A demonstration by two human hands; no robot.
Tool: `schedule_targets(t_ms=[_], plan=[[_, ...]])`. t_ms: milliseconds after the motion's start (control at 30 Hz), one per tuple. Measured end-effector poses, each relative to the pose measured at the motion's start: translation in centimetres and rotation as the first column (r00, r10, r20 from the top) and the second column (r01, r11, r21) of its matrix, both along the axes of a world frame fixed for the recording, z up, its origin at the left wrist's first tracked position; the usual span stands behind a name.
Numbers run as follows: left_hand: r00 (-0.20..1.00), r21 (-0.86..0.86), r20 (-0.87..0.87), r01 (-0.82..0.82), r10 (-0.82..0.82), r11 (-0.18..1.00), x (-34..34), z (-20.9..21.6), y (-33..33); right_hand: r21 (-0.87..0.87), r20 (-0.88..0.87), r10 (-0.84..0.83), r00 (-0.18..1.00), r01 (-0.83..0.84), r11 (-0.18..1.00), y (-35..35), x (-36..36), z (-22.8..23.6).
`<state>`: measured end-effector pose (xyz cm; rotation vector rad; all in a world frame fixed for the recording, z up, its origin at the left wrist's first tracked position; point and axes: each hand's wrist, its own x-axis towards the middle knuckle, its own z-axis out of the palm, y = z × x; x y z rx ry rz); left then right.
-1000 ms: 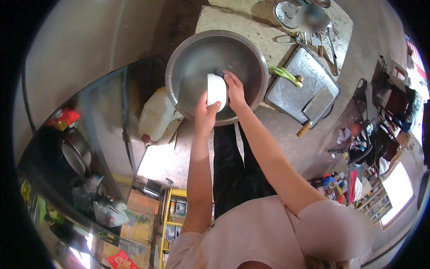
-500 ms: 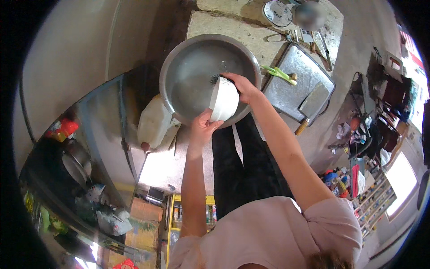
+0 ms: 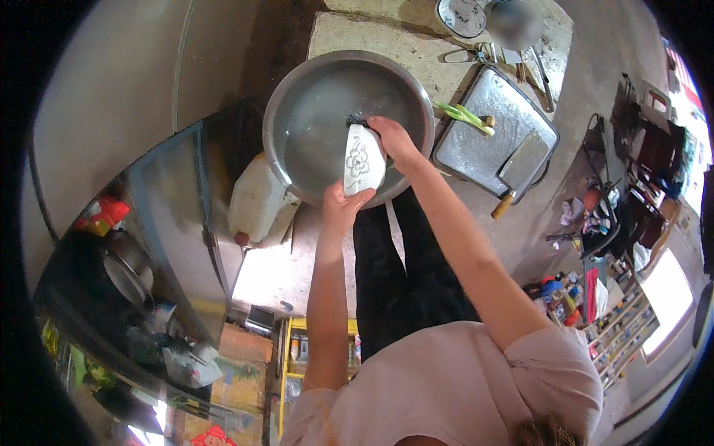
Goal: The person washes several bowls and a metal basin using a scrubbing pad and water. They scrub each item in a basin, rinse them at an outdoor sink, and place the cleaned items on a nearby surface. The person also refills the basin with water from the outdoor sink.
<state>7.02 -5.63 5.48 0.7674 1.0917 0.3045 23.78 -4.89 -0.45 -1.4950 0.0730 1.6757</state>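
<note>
A white bowl [image 3: 364, 160] with a grey flower drawn on its side is tipped on edge over a wide metal basin [image 3: 274, 152] of cloudy water. My left hand [image 3: 344, 204] grips the bowl's near edge, with the thumb laid along the outside. At the far edge my right hand [image 3: 390, 140] is closed on a dark scouring pad [image 3: 355, 120], pressed against the bowl's rim. The right fingertips are partly hidden behind the pad and bowl.
Right of the basin lies a metal tray [image 3: 476, 97] with green onions [image 3: 467, 117] and a cleaver [image 3: 522, 160] on it. Utensils and a patterned plate [image 3: 462, 16] are farther back. A whitish plastic jug [image 3: 254, 199] stands left of the basin.
The bowl has turned in my hands, so its flower-patterned side now shows. Both hands have shifted slightly, and the scouring pad stays at the bowl's far rim.
</note>
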Motion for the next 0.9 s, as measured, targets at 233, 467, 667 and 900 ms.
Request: schedule_targets(t_ms=[233,467,667,900], plan=[[0.999,-0.087,0.038,-0.036,0.039,0.996,-0.8,-2.0,0.2,-0.173,0.376,-0.198,0.905,0.278,0.945,-2.8,-2.5,-6.3],[0.998,-0.032,-0.026,0.056,-0.057,0.998,-1.3,-3.4,1.6,0.33,0.21,-0.179,0.961,0.103,0.938,-1.2,-3.5,0.1],[0.985,-0.145,0.117,-0.106,0.124,0.984,-0.9,-3.1,1.1,0.225,0.908,0.024,0.419,-0.533,0.815,-1.8,-5.4,7.2],[0.951,-0.172,0.249,-0.14,0.181,0.975,-2.4,-4.4,-0.5,-0.14,0.216,0.044,0.975,-0.013,0.99,0.3,-0.8,-2.6]])
